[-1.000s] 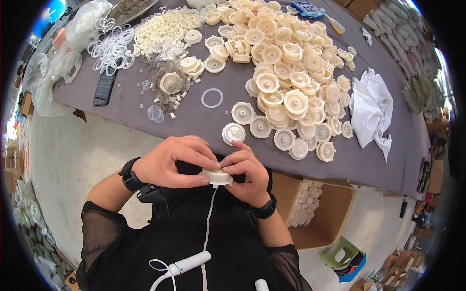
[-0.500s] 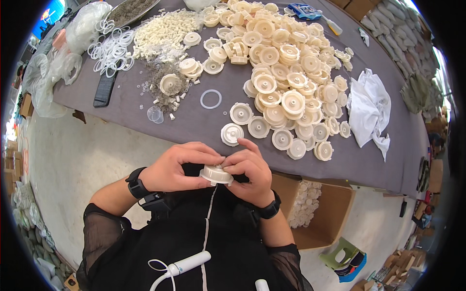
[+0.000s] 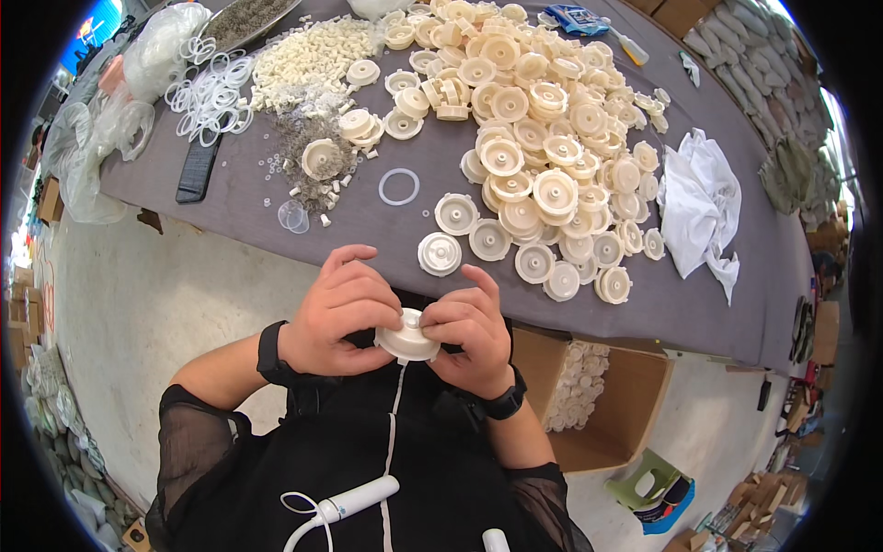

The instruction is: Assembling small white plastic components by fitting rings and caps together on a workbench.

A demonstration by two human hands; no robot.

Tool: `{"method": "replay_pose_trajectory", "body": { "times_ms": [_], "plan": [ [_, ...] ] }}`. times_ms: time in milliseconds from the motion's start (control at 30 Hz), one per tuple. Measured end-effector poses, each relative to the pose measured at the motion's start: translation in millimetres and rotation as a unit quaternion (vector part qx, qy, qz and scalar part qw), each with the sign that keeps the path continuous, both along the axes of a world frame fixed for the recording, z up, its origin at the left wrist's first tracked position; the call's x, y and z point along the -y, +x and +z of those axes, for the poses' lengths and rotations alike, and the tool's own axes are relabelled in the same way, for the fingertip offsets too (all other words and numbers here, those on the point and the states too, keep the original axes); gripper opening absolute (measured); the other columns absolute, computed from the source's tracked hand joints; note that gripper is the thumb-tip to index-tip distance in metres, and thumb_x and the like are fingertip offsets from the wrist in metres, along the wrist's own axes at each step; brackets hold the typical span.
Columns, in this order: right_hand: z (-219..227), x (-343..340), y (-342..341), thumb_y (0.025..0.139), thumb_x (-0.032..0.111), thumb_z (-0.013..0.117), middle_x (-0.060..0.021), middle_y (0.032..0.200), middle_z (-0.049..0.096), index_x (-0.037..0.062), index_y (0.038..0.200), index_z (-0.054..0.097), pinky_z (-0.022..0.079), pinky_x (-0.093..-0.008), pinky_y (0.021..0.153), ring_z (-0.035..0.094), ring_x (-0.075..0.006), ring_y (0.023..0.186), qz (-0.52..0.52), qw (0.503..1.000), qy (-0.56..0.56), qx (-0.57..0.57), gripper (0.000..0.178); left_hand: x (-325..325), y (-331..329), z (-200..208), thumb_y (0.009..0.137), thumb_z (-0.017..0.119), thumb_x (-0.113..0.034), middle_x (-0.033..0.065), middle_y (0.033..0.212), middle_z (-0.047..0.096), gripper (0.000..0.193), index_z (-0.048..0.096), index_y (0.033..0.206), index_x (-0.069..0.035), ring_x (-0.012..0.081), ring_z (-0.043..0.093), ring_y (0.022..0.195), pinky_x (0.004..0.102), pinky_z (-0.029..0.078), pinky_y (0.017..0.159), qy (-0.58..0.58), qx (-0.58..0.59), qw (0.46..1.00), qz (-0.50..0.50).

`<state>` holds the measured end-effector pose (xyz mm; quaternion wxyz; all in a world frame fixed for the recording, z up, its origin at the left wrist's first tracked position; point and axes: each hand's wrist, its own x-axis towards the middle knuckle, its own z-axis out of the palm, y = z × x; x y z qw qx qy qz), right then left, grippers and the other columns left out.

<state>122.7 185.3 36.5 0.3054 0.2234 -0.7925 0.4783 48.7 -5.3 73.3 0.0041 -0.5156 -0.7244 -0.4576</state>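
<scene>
Over the last second the left hand (image 3: 338, 311) and right hand (image 3: 469, 329) have shifted slightly lower and closer to the body. The round cream plastic cap (image 3: 407, 339) gripped between them now tilts slightly differently, its rim more exposed.

Single head-worn fisheye view, looking steeply down from above the person's chest; hands (image 3: 405, 322) close under the lens near centre; grey counter (image 3: 441, 230) stretching to the far edge, straight edges bowed at the rim; floor and cardboard box (image 3: 607, 405) at near right
</scene>
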Motion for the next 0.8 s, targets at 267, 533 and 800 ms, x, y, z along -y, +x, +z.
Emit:
{"method": "replay_pose_trajectory", "body": {
  "times_ms": [267, 533, 800],
  "plan": [
    [8, -7, -4, 0.056, -0.004, 0.071, 0.0011, 0.084, 0.065, 0.0109, 0.081, 0.056, 0.037, -0.0478, 0.100, 0.060, -0.0177, 0.077, 0.002, 1.000, 0.002, 0.025, 0.033, -2, -1, -2, 0.066, 0.076, -0.010, 0.0016, 0.100, 0.064, 0.042, 0.064, 0.106, -0.011, 0.0187, 0.060, 0.094, 0.0485, 0.033, 0.101, -0.037, 0.101, 0.994, -0.016],
    [5, -4, -1, 0.058, -0.004, 0.072, 0.0011, 0.083, 0.065, 0.0117, 0.081, 0.056, 0.036, -0.0479, 0.100, 0.060, -0.0171, 0.076, 0.016, 0.999, -0.027, 0.044, 0.032, -3, -2, -7, 0.062, 0.079, -0.011, -0.0015, 0.086, 0.063, 0.029, 0.065, 0.086, -0.012, 0.0154, 0.059, 0.082, 0.0462, 0.036, 0.096, 0.023, 0.087, 0.996, -0.010],
    [-7, -4, -3, 0.059, -0.002, 0.074, -0.0023, 0.084, 0.063, 0.0101, 0.083, 0.057, 0.040, -0.0471, 0.096, 0.060, -0.0203, 0.074, 0.003, 0.999, -0.032, 0.035, 0.032, -9, -4, -17, 0.064, 0.078, -0.010, 0.0037, 0.088, 0.060, 0.032, 0.060, 0.090, -0.007, 0.0207, 0.057, 0.086, 0.0382, 0.040, 0.091, 0.031, 0.093, 0.995, -0.025]
  ]
}}
